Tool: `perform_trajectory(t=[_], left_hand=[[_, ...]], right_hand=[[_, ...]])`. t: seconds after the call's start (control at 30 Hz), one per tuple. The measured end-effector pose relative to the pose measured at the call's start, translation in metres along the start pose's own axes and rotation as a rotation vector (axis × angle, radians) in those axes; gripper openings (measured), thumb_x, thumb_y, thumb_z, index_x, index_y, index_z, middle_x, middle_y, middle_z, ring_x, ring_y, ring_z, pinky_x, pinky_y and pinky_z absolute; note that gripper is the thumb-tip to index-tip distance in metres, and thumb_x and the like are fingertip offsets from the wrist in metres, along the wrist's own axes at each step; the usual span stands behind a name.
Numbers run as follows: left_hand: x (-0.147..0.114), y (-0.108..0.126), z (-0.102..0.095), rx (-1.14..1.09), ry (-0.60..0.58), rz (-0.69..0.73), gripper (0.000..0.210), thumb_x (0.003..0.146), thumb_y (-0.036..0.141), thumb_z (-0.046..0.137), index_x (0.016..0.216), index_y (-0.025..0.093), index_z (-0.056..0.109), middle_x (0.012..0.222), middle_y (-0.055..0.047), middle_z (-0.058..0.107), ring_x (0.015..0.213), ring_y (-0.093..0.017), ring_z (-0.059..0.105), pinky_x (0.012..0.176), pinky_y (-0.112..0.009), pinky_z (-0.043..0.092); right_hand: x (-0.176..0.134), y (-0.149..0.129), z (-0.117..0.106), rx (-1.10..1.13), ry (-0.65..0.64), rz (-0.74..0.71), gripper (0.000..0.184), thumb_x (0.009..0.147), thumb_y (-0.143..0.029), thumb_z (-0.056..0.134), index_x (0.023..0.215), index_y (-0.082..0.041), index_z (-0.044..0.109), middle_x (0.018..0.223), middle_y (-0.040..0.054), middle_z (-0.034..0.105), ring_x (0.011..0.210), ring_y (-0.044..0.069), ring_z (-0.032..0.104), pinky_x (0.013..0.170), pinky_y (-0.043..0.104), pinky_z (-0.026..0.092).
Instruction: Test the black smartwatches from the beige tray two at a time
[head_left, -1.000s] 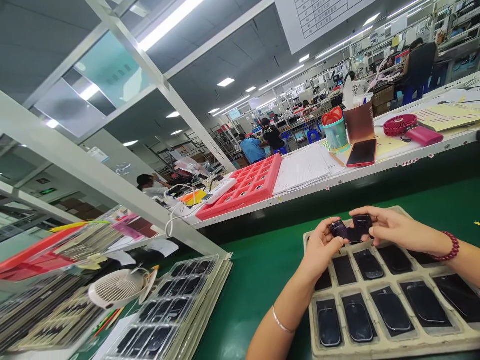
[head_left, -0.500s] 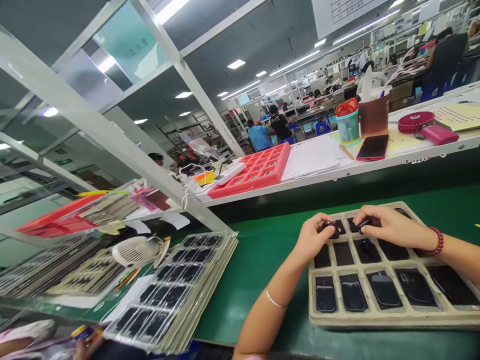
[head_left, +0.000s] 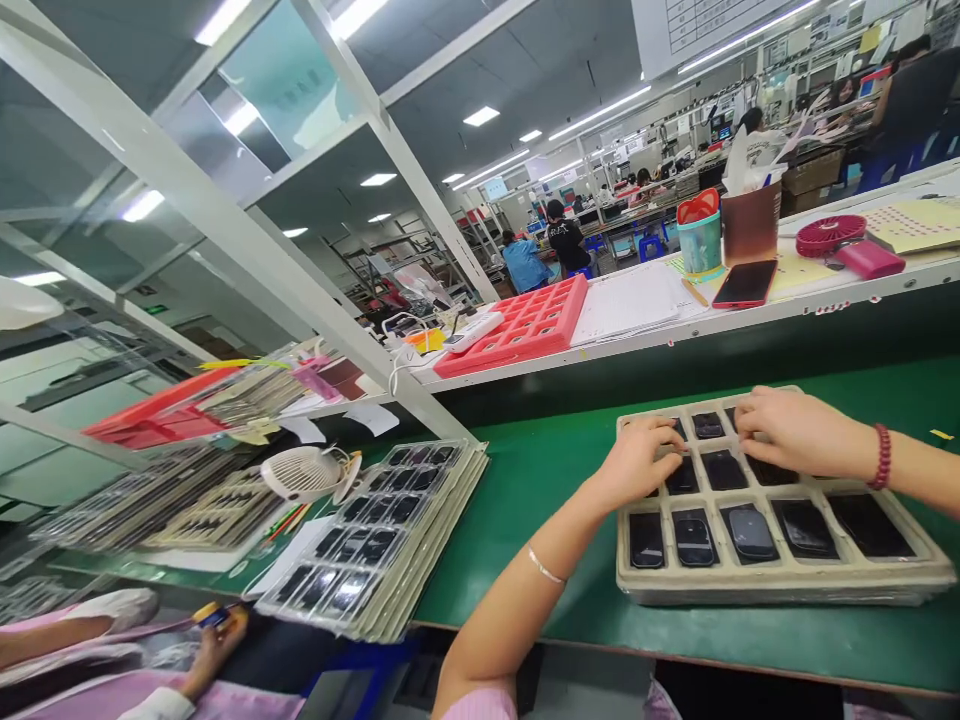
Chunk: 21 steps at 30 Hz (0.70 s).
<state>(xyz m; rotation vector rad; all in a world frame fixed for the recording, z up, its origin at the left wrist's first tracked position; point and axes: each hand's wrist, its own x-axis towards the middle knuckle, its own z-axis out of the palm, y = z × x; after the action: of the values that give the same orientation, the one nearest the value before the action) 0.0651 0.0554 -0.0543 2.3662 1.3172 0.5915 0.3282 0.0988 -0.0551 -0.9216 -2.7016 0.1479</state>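
Note:
A beige moulded tray (head_left: 832,595) on the green bench holds rows of dark, glossy, rounded flat pieces in its compartments, such as the front-row piece (head_left: 750,532). My left hand (head_left: 641,458) is at the tray's back left corner, thumb and fingers apart over the compartments; I see nothing gripped in it. My right hand (head_left: 795,430) reaches into the back and middle rows with fingers curled down. Its fingertips are partly hidden, so what they hold cannot be made out. Between the hands lies another dark piece (head_left: 707,425) in the back row.
Left of my arm stands a stack of filled trays (head_left: 390,540), with a white fan (head_left: 300,473) behind it. A raised shelf (head_left: 652,340) carries a red tray (head_left: 517,330), papers, a phone (head_left: 745,284) and cups. A co-worker's hand (head_left: 214,645) holds a small yellow-and-blue object at lower left.
The view has shifted. Both hands were raised with a dark piece pinched in each; now they are lower at the compartments, and the left hand's fingers have parted.

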Motion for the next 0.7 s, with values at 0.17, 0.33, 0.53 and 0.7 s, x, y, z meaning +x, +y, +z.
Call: perform_trajectory(t=[0.17,0.33,0.53,0.7], left_hand=[[0.029,0.029,0.028,0.104,-0.023,0.113,0.017,0.077,0.032,0.077,0.081,0.018,0.069,0.129,-0.019,0.065,0.130,-0.040,0.052,0.110,-0.059,0.039],[0.038,0.047,0.034,-0.163,0.015,0.060,0.015,0.075,0.021,0.072,0.081,0.020,0.059,0.092,-0.006,0.070,0.089,-0.023,0.063,0.090,-0.040,0.051],[0.062,0.040,0.038,-0.921,0.155,-0.343,0.022,0.080,0.022,0.066,0.099,0.018,0.055,0.075,0.001,0.064,0.055,-0.010,0.057,0.055,-0.022,0.045],[0.062,0.021,0.028,-1.141,0.185,-0.435,0.038,0.075,0.020,0.070,0.112,0.014,0.065,0.088,-0.004,0.069,0.051,-0.005,0.057,0.043,-0.015,0.030]], right_hand=[[-0.044,0.020,0.004,0.140,0.074,0.087,0.012,0.078,-0.033,0.067,0.082,-0.022,0.071,0.131,0.0190,0.067,0.129,0.046,0.053,0.106,0.063,0.042],[-0.043,0.011,0.005,0.663,0.138,0.189,0.018,0.080,-0.027,0.069,0.077,-0.026,0.051,0.113,0.0097,0.073,0.116,0.035,0.065,0.096,0.049,0.054],[-0.009,0.021,0.011,1.291,0.231,0.444,0.038,0.077,-0.046,0.081,0.099,-0.020,0.065,0.075,0.0001,0.067,0.053,0.014,0.062,0.044,0.024,0.049],[-0.009,0.028,0.018,1.515,0.236,0.493,0.054,0.077,-0.041,0.085,0.127,-0.026,0.069,0.108,0.0073,0.075,0.082,0.021,0.073,0.062,0.029,0.064]])
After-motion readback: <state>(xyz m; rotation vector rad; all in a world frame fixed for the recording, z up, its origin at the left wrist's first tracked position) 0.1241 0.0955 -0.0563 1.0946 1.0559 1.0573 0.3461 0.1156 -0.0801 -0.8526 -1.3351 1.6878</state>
